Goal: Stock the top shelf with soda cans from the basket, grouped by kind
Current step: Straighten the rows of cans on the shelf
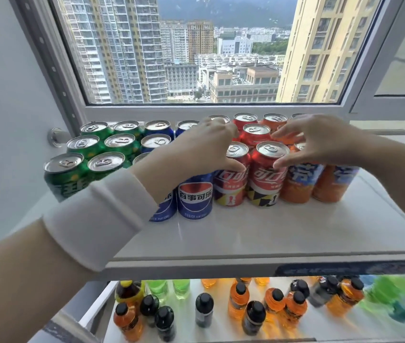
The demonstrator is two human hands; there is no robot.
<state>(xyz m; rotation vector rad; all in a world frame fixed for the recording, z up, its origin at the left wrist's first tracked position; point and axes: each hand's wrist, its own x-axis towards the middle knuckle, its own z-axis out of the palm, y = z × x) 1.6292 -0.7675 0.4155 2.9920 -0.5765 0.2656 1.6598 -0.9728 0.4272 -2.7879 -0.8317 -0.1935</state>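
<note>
On the white top shelf soda cans stand in rows by kind: green cans at the left, then blue cola cans, red cola cans and orange cans at the right. My left hand reaches over the blue cans and curls round the front left red can, thumb on its front. My right hand comes from the right with fingers spread. Its thumb touches the front right red can, and its fingers lie behind that can. The basket is not in view.
A window and its sill stand right behind the cans. A grey wall with a round knob bounds the left side. The lower shelf holds several small bottles with orange, green and dark contents. Bare shelf lies in front of the cans.
</note>
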